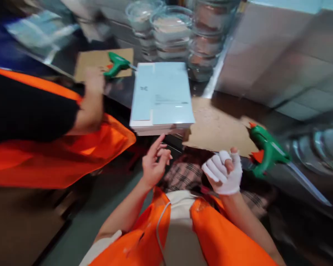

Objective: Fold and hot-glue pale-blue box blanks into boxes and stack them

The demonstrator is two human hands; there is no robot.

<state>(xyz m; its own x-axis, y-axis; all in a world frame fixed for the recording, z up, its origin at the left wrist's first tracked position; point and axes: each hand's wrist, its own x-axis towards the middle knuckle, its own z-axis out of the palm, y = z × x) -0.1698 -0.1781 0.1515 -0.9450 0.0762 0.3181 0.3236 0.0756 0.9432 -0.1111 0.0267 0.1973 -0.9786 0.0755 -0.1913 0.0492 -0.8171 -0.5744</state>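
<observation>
Two hands at a table [119,89], seen from above. The left hand [154,162], bare, is raised just in front of the near edge of a stack [170,88] of pale blue printed sheets; its index finger extends toward the stack, and the other fingers are loosely bent and apart from it. The right hand [224,173], in a white glove [224,184] with bare fingertips, is closed in a loose fist, thumb up, in front of a card [211,127]. The stack lies at the table's near edge, with the card just to its right. A green gun [270,146] with a clear rod lies beside the right hand, near the card's right end. To the left, a co-worker's hand [93,79] is blurred beside a second gun [117,65]; whether it grips cannot be told. Stacked tubs [172,31] stand behind the sheets.
</observation>
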